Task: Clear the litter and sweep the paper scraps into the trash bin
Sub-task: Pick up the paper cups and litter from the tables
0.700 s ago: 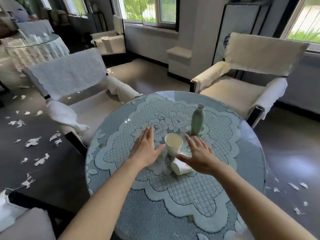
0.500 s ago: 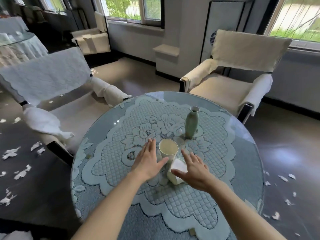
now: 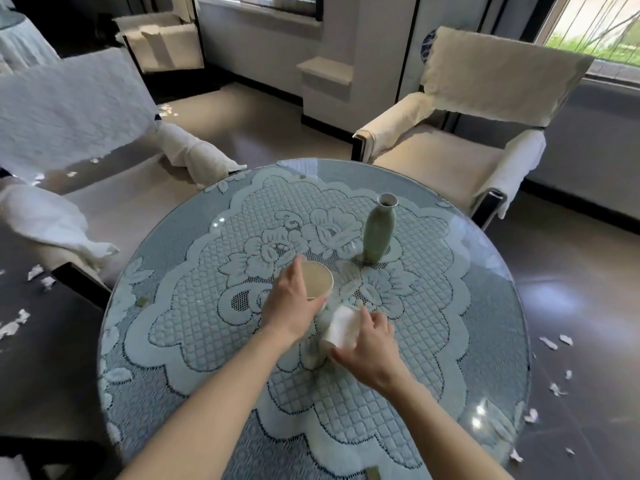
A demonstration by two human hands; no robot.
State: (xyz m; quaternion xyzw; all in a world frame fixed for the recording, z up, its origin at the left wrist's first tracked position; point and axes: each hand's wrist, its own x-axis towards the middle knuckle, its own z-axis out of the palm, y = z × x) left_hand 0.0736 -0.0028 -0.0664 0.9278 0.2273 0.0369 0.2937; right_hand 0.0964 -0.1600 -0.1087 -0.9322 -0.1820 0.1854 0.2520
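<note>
Left hand [image 3: 291, 303] grips the upright cup [image 3: 317, 284], right hand [image 3: 369, 344] grips the toppled cup [image 3: 341, 329]
Half a second ago both palms lay flat beside the cups; now the fingers curl round them. A green vase [image 3: 377, 233] stands beyond the fingertips on the glass table [image 3: 485, 289]; paper scraps [image 3: 554, 342] lie on the floor well right of the right hand

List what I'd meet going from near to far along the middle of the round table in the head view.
Tipped paper cup, held by the right hand → upright paper cup, gripped by the left hand → green vase → cream armchair behind.
</note>
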